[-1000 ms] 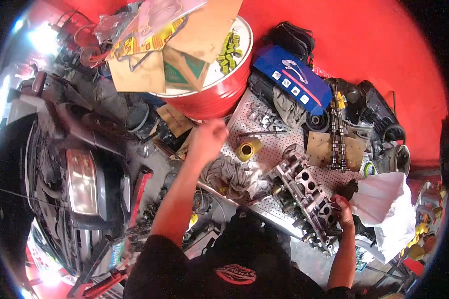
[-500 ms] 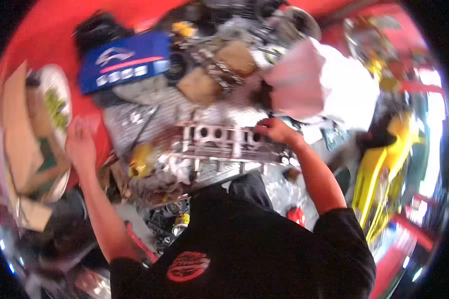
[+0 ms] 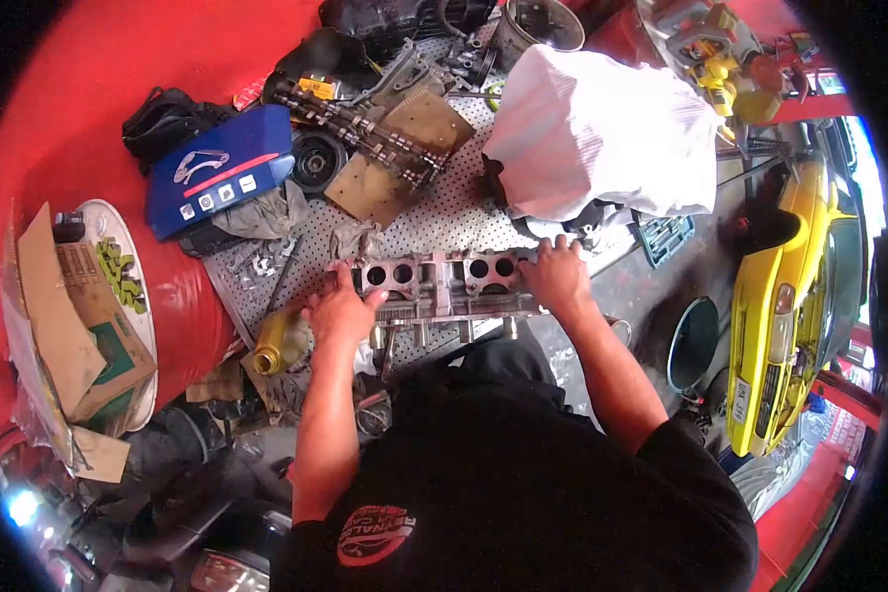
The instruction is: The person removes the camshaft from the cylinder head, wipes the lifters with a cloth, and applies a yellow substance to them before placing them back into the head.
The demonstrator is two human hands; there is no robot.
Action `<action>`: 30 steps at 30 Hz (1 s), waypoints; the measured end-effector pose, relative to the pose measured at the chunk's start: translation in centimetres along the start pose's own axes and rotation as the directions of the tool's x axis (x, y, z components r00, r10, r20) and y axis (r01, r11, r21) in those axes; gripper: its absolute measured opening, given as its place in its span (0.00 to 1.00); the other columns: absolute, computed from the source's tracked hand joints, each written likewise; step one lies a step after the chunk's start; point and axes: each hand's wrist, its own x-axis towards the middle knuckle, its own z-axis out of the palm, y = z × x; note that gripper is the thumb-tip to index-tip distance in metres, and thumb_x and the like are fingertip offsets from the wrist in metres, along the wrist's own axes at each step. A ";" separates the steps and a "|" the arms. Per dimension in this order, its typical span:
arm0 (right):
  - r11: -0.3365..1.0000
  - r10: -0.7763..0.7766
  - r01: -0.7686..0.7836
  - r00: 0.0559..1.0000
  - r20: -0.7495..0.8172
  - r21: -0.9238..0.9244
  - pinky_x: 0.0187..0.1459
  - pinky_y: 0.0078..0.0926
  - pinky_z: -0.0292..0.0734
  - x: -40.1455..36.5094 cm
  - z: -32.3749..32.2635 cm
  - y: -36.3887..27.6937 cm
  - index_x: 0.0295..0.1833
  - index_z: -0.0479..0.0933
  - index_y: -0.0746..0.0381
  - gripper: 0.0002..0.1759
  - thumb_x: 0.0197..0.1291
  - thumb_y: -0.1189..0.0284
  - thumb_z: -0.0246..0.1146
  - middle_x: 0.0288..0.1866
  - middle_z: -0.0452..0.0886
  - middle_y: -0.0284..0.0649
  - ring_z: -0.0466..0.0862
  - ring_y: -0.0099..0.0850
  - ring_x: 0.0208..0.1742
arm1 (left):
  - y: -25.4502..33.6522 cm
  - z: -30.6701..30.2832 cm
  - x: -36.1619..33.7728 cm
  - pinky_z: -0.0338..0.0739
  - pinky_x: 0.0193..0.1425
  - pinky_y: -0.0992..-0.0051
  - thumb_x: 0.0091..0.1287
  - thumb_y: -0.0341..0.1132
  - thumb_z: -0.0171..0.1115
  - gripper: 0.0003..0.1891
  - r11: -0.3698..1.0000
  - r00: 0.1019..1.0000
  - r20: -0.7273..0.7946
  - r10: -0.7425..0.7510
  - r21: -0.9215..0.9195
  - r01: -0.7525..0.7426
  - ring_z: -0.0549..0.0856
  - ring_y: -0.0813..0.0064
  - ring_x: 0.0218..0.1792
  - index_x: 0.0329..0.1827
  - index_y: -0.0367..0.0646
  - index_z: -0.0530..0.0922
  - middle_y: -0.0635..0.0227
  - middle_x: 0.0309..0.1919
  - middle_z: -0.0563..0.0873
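A metal engine cylinder head (image 3: 442,288) with round ports lies lengthwise in front of my body, at the near edge of a perforated metal bench top (image 3: 454,219). My left hand (image 3: 340,314) grips its left end, thumb reaching toward the ports and fingers slightly apart over the end. At the opposite end, my right hand (image 3: 560,279) is closed around the corner, its fingertips on the far side. The undersides of both grips are hidden. Beyond the head, camshafts (image 3: 365,135) rest across a brown cardboard piece (image 3: 370,190).
A yellow bottle (image 3: 278,345) lies left of my left hand. Behind it are a blue box (image 3: 222,176) and a black pulley (image 3: 318,161). White cloth (image 3: 602,138) covers something at right, near a teal tray (image 3: 664,240). A yellow car (image 3: 765,326) stands further right.
My left hand has come from beside the round table at left onto the cylinder head's left end. My right hand stays at the right end, its fingers now around the corner.
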 end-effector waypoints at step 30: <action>0.867 -0.109 0.128 0.992 -0.066 0.482 0.30 0.41 0.73 2.2 -4.5 2.8 0.26 0.75 0.69 0.24 0.42 0.59 0.76 0.23 0.79 0.53 0.80 0.45 0.24 | -4.4 3.5 1.2 0.79 0.52 0.54 0.67 0.31 0.49 0.12 0.904 0.980 -0.075 -0.186 -0.403 0.141 0.85 0.49 0.47 0.47 0.40 0.79 0.50 0.42 0.86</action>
